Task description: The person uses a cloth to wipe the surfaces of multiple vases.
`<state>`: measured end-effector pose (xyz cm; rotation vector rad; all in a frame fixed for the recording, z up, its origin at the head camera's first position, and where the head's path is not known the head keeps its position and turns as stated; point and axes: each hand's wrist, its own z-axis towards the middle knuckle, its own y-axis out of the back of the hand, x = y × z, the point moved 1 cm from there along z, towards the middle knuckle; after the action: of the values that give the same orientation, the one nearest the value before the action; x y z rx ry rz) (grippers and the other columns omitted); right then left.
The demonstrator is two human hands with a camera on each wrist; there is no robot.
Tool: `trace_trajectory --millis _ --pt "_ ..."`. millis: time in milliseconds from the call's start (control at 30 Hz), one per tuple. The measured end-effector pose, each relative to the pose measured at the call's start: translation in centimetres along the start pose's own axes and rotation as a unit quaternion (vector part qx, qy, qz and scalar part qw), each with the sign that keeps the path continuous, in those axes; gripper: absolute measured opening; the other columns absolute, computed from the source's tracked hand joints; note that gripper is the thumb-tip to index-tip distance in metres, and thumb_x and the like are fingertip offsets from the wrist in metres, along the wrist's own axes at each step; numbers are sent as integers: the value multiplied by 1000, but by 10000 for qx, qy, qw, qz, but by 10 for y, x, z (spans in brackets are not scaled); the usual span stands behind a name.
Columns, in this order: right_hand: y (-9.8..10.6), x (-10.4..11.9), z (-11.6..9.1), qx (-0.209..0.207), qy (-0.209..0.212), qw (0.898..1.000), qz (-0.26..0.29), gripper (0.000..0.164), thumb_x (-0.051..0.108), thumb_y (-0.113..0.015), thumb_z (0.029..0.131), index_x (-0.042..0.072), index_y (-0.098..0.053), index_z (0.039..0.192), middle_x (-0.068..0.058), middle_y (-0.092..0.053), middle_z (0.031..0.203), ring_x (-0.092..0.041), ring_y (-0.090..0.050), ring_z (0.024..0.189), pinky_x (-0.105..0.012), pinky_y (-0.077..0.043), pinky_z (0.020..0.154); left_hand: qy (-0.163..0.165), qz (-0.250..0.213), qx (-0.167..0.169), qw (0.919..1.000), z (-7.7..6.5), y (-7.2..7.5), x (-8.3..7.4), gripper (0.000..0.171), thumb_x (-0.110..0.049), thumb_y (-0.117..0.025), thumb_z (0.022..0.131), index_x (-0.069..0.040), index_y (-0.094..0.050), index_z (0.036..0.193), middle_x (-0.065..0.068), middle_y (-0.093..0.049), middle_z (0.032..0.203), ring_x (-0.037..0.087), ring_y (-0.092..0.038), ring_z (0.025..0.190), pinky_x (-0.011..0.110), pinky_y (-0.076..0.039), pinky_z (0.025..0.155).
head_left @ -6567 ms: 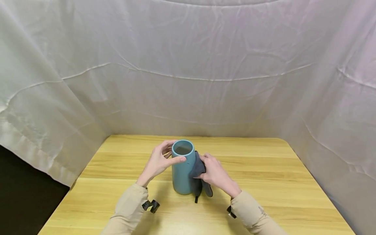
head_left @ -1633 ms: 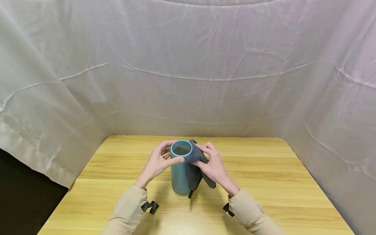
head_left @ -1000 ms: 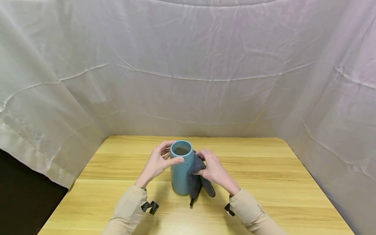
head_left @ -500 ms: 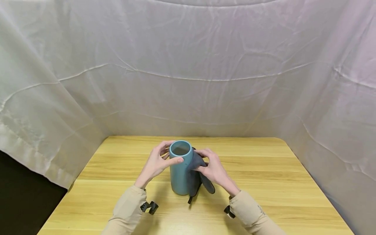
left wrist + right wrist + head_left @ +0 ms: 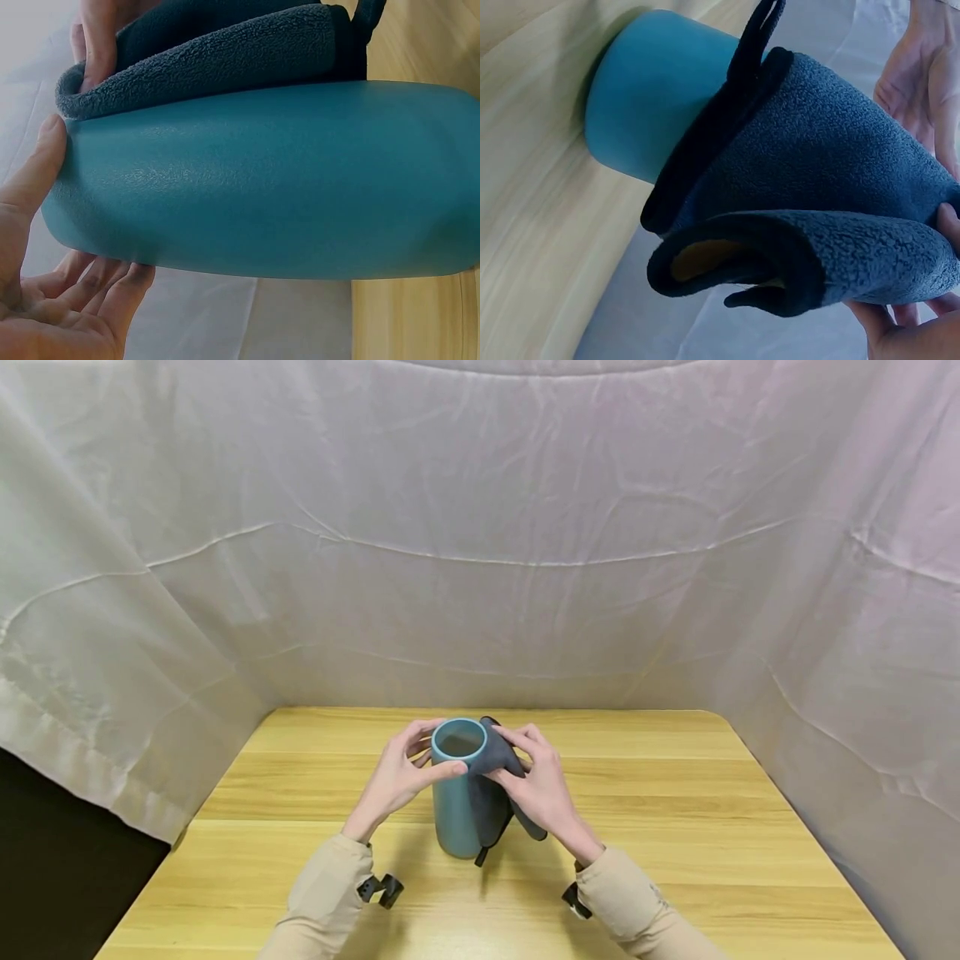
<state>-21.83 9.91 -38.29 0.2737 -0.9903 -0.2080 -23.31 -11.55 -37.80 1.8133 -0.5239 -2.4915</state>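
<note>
A tall teal vase [image 5: 454,818] stands upright on the wooden table, its round mouth facing up. My left hand [image 5: 401,775] holds it near the rim, thumb in front and fingers behind; the left wrist view shows the thumb and fingertips on the vase [image 5: 247,187]. In my right hand [image 5: 542,785] a dark grey-blue towel [image 5: 491,806] is pinched and pressed against the vase's right side, its upper part at rim height. The towel [image 5: 825,142] has fleecy fabric, a black border and a hanging loop, and hangs folded in the right wrist view.
Pale cloth curtains [image 5: 495,627] enclose the wooden table [image 5: 675,827] at the back and sides. A dark area [image 5: 67,852] lies beyond the table's left edge. Small black wrist cameras are strapped at both beige sleeves [image 5: 330,881].
The towel and right hand have gone down and back up along the vase's right side, now at rim height again. The left hand keeps its hold; the vase has barely shifted left.
</note>
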Motion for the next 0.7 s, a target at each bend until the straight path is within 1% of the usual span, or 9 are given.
trace_trajectory --millis 133,367,567,700 --pt "1 1 1 69 -14 10000 -45 50 -2 -81 81 -1 -66 129 -14 -57 103 -29 -60 106 -41 -62 90 5 34 -20 10000 0 0 0 61 -17 -85 81 -10 -58 136 15 -62 134 42 -57 129 56 -44 114" --pt "2 -2 1 116 28 9998 -126 50 0 -82 81 -1 -67 128 -14 -57 100 -31 -61 105 -43 -62 88 16 58 1 10000 0 0 1 61 -17 -85 81 -12 -58 136 14 -62 134 36 -59 128 55 -45 114" --pt "4 -4 2 219 -52 9996 -167 48 0 -82 81 0 -68 127 -13 -57 99 -33 -62 106 -43 -62 89 44 19 20 10000 0 0 0 61 -19 -85 82 -11 -58 136 15 -62 134 36 -59 128 56 -44 114" --pt "5 -6 2 298 -102 9991 -294 47 0 -83 79 0 -70 124 -13 -58 97 -31 -63 101 -44 -63 86 79 19 6 10000 0 0 0 61 -19 -85 82 -11 -58 136 15 -61 135 36 -59 128 55 -43 115"
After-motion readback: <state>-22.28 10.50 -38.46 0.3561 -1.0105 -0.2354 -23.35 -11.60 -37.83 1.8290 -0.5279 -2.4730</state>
